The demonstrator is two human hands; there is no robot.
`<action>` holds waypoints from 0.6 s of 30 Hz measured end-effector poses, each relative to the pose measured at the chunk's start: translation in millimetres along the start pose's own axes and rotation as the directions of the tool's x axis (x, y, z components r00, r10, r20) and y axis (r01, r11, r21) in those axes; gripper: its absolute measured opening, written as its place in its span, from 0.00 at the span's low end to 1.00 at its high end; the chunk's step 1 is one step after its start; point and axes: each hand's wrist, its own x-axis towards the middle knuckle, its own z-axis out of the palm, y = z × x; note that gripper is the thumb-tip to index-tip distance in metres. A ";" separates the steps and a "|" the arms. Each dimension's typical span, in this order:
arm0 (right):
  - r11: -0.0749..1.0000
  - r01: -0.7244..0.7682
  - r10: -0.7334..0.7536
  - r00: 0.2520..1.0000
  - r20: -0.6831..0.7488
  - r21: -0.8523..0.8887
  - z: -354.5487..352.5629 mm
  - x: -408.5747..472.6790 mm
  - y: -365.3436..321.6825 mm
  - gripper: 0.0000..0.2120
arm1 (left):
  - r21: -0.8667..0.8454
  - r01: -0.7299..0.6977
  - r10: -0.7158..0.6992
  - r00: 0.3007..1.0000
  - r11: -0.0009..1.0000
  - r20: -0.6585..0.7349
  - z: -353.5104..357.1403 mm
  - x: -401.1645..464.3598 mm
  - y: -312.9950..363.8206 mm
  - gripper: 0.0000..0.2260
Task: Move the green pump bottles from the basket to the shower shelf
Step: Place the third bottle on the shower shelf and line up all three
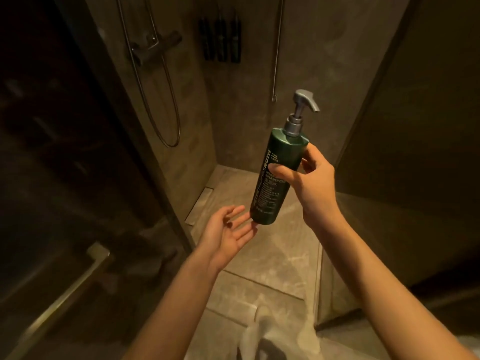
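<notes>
A green pump bottle (272,178) with a grey pump head and pale lettering is held upright, slightly tilted, over the shower floor. My right hand (309,183) grips its upper body, thumb across the label and fingers behind. My left hand (228,235) is open, palm up, with its fingertips touching the bottle's bottom edge. Three dark bottles hang in a wall holder (220,40) on the back wall. No basket is in view.
A glass shower door with a metal handle (67,289) stands open at the left. The mixer valve (153,45) and its looping hose (166,110) are on the left wall. A grab rail (277,48) runs down the back wall. The marble floor (259,268) lies below.
</notes>
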 end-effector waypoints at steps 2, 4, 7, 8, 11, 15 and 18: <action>1.000 0.021 -0.021 1.000 0.011 -0.001 6.1 57.0 0.4 0.21 | -0.011 -0.002 0.002 1.000 1.000 0.010 21.3 36.0 36.3 0.17; 0.999 0.048 -0.047 0.998 0.035 -0.016 14.1 109.9 -1.0 0.22 | -0.020 -0.027 0.027 0.999 0.999 0.017 40.0 70.2 68.0 0.17; 0.996 0.082 -0.079 0.994 0.077 -0.038 32.6 178.7 -2.3 0.24 | -0.040 -0.074 0.073 0.997 0.996 -0.009 59.2 112.5 110.7 0.18; 0.995 0.088 -0.082 0.991 0.103 -0.053 38.8 198.0 -1.0 0.24 | -0.061 -0.081 0.079 0.996 0.995 -0.031 61.6 125.8 121.9 0.17; 0.992 0.113 -0.102 0.980 0.169 -0.056 57.5 255.9 10.1 0.27 | -0.089 -0.100 0.095 0.994 0.991 -0.059 67.9 165.2 155.2 0.16; 0.989 0.133 -0.116 0.969 0.217 -0.064 83.1 328.1 22.1 0.28 | -0.094 -0.139 0.129 0.986 0.986 -0.104 84.0 220.2 206.9 0.13; 0.981 0.179 -0.160 0.961 0.225 -0.071 101.8 379.9 26.0 0.27 | -0.114 -0.158 0.151 0.986 0.981 -0.072 93.7 253.7 248.3 0.11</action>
